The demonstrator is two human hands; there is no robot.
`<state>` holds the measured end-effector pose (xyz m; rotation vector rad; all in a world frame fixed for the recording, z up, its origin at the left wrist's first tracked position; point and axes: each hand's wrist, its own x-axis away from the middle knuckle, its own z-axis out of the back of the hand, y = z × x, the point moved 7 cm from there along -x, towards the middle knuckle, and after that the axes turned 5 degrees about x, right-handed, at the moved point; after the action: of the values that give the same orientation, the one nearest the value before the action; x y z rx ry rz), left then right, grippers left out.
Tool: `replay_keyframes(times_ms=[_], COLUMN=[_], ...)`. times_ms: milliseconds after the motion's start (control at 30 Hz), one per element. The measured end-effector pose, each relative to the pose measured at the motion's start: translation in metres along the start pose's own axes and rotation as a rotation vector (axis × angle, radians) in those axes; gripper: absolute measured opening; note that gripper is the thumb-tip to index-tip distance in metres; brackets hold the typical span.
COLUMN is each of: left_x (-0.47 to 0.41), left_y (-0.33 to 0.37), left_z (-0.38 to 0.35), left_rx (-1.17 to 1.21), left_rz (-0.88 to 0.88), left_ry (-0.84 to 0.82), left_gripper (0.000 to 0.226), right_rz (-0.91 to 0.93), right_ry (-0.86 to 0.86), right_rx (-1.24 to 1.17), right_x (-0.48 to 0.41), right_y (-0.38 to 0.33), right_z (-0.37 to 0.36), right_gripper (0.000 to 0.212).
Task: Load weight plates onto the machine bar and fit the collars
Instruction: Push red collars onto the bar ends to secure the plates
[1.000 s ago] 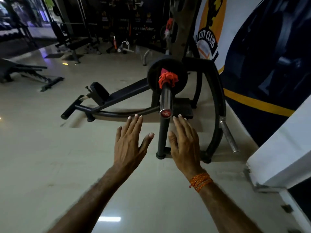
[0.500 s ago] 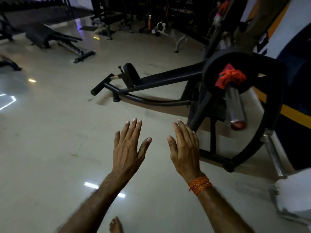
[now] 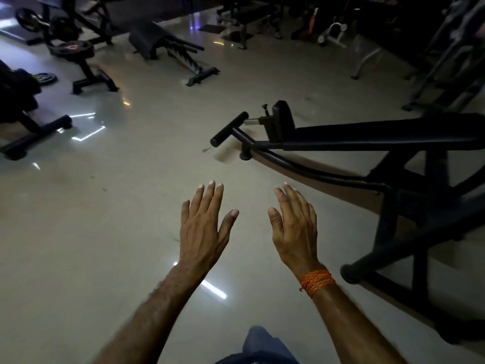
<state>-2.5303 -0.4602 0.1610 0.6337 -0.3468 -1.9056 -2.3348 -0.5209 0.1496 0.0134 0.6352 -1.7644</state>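
both hands, left hand and right hand, are hovering spread and empty over the floor; machine is sitting at three o'clock, plates at ten o'clock.

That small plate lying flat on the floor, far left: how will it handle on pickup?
The plate is probably dense and heavy for its size. It lies flat on glossy floor, so the fingers may struggle to get under its rim; it could slide first. Stood on edge, it would likely roll.
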Motion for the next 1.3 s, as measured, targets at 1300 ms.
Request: replay_keyframes(times_ms=[1300], left_x=[-0.960], left_y=[-0.407], left_z=[-0.093], left_rx=[-0.102], left_rz=[-0.044], left_ry=[-0.109], left_gripper=[0.070], right_rz=[-0.162], right_ry=[0.046], right_rx=[-0.029], right_x=[-0.908], right_y=[-0.082], right_z=[-0.455], right_gripper=[0.054])
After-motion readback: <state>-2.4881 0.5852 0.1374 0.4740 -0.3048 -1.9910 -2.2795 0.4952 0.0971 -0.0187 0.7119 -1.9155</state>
